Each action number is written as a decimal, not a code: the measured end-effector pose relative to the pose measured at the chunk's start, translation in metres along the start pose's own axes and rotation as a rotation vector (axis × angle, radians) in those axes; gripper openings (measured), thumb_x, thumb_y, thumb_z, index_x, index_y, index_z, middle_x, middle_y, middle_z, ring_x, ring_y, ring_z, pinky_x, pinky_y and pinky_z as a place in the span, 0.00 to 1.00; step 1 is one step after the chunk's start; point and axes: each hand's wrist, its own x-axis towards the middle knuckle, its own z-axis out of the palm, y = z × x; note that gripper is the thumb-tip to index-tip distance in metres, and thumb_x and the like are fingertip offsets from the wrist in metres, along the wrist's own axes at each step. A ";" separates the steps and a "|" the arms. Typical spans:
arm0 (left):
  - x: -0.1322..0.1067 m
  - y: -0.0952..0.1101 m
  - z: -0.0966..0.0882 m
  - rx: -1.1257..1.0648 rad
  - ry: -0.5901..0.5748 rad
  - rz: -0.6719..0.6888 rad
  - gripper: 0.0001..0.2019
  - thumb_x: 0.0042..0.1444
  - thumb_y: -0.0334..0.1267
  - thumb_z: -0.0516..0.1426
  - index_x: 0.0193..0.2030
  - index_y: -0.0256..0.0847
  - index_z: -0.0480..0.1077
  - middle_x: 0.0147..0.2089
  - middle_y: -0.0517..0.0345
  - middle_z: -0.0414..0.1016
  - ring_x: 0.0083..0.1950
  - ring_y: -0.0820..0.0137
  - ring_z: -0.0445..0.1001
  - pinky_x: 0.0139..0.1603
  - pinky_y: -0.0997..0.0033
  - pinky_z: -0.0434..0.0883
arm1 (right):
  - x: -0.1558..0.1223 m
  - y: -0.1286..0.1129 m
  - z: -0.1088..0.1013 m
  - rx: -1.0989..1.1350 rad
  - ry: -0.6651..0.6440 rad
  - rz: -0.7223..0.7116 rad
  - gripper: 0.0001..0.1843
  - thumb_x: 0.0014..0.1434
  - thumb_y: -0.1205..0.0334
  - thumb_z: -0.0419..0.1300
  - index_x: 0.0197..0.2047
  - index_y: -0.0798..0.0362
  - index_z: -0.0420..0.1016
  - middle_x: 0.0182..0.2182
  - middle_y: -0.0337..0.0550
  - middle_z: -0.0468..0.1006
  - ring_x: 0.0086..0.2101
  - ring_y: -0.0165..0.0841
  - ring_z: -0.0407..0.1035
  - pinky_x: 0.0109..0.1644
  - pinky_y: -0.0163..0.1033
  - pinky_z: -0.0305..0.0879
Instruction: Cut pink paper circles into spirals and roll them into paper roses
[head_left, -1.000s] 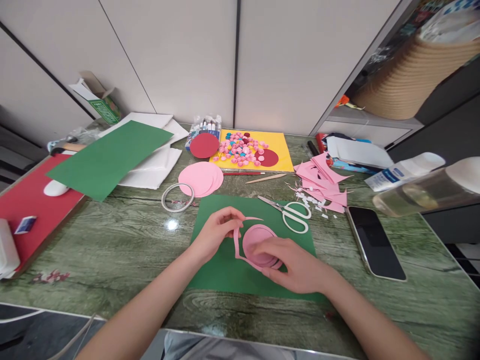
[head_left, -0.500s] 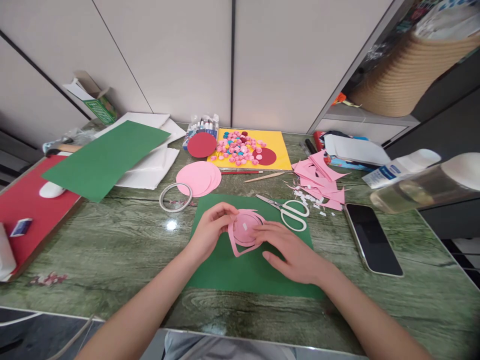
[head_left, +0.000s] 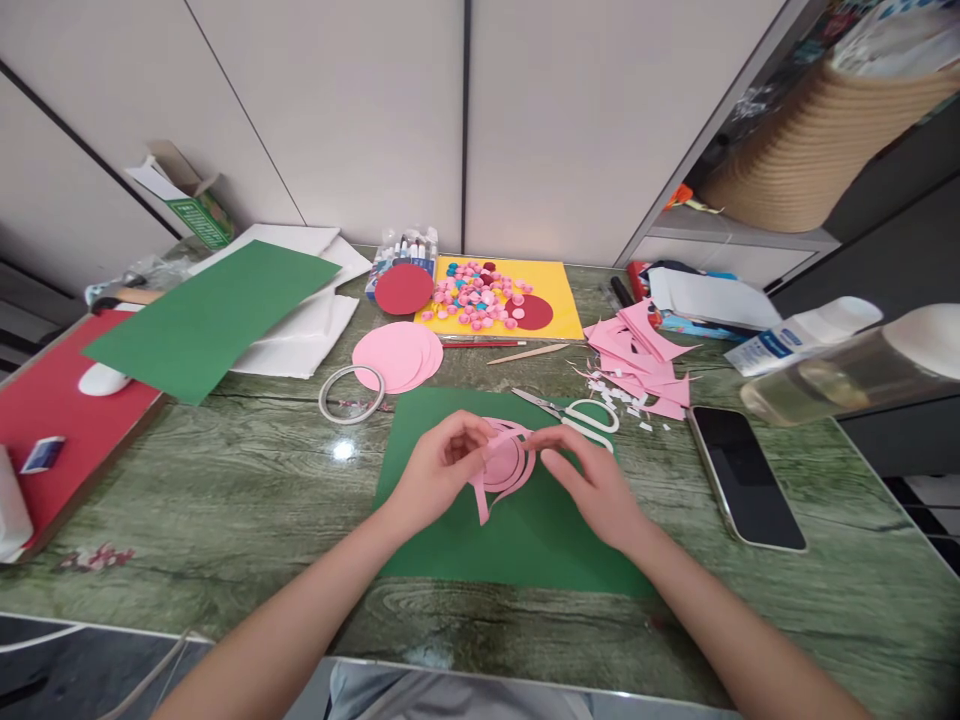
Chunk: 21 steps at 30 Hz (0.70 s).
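A pink paper circle cut into a spiral strip (head_left: 501, 464) is between my hands, over the green sheet (head_left: 517, 550). My left hand (head_left: 442, 468) pinches the strip at its left side, between thumb and fingers. At the right edge of the spiral, my right hand (head_left: 592, 480) has its curled fingertips on the strip; the exact contact is partly hidden. A loose band of the strip hangs down toward me. White-handled scissors (head_left: 592, 410) lie behind my right hand, their lower handle partly covered by it.
Pink circles (head_left: 390, 355) and a tape roll (head_left: 322, 402) lie back left. Behind are a yellow sheet (head_left: 562, 290) with small pink pieces, a red pencil (head_left: 480, 345) and a wooden stick (head_left: 529, 354). Pink scraps (head_left: 637, 350), a phone (head_left: 746, 480) and a bottle (head_left: 810, 385) stand right.
My left hand has moved slightly right with the strip. My right hand has shifted right and curled its fingers in. The spiral has turned and a strip now crosses over it.
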 end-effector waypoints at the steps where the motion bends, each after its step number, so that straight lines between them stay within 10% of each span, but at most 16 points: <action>1: -0.001 0.000 0.002 0.001 -0.013 0.006 0.06 0.52 0.37 0.57 0.36 0.39 0.66 0.33 0.59 0.67 0.33 0.75 0.66 0.32 0.76 0.63 | 0.001 0.001 -0.001 0.102 0.016 0.047 0.14 0.62 0.55 0.49 0.46 0.50 0.69 0.44 0.46 0.74 0.44 0.36 0.68 0.50 0.45 0.63; 11: 0.000 0.005 0.013 -0.371 -0.158 -0.176 0.11 0.48 0.36 0.61 0.37 0.38 0.65 0.33 0.59 0.69 0.29 0.77 0.68 0.32 0.75 0.66 | 0.005 0.003 0.003 0.539 -0.003 0.234 0.13 0.55 0.53 0.58 0.32 0.56 0.72 0.26 0.42 0.77 0.29 0.32 0.72 0.36 0.38 0.66; 18: 0.002 0.003 0.004 -0.582 -0.175 -0.333 0.09 0.48 0.35 0.61 0.37 0.39 0.67 0.29 0.61 0.66 0.25 0.80 0.64 0.28 0.78 0.63 | 0.005 0.004 0.006 0.393 0.027 0.266 0.18 0.57 0.52 0.53 0.50 0.49 0.62 0.52 0.49 0.66 0.21 0.25 0.70 0.24 0.34 0.65; 21: 0.002 0.001 0.005 -0.508 -0.172 -0.307 0.07 0.50 0.36 0.59 0.34 0.38 0.66 0.31 0.61 0.67 0.27 0.79 0.65 0.30 0.78 0.63 | 0.004 0.003 0.010 0.270 -0.048 0.302 0.19 0.56 0.53 0.54 0.50 0.48 0.59 0.43 0.43 0.71 0.19 0.25 0.69 0.21 0.32 0.63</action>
